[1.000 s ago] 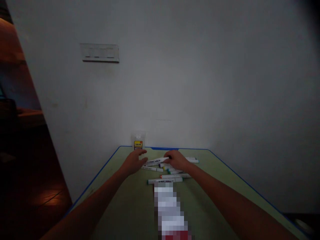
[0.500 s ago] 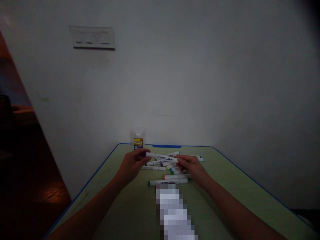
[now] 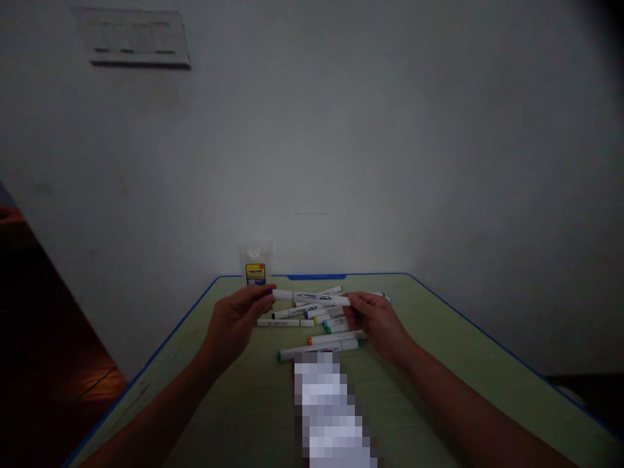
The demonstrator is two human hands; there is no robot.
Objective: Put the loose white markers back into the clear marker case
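Observation:
A white marker (image 3: 312, 298) with a purple end is held level above the table, between both hands. My left hand (image 3: 234, 320) pinches its purple end. The fingers of my right hand (image 3: 377, 322) are closed round the other end, which they hide. Beneath it lies a loose pile of several white markers with coloured ends. Among them are an orange-ended marker (image 3: 336, 338) and, nearest me, a green-ended marker (image 3: 316, 351). A plain white marker (image 3: 285, 323) lies near my left fingers.
A clear plastic case (image 3: 256, 260) with a yellow label stands at the table's back edge by the wall. The pale green table (image 3: 234, 416) has a blue rim. A blurred-out pale strip (image 3: 331, 416) lies in front. A switch panel (image 3: 139, 39) is on the wall.
The camera view has shifted, so the table and wall panel sit further left and higher. Both hands still hold the same marker, now nearly level rather than tilted down to the right.

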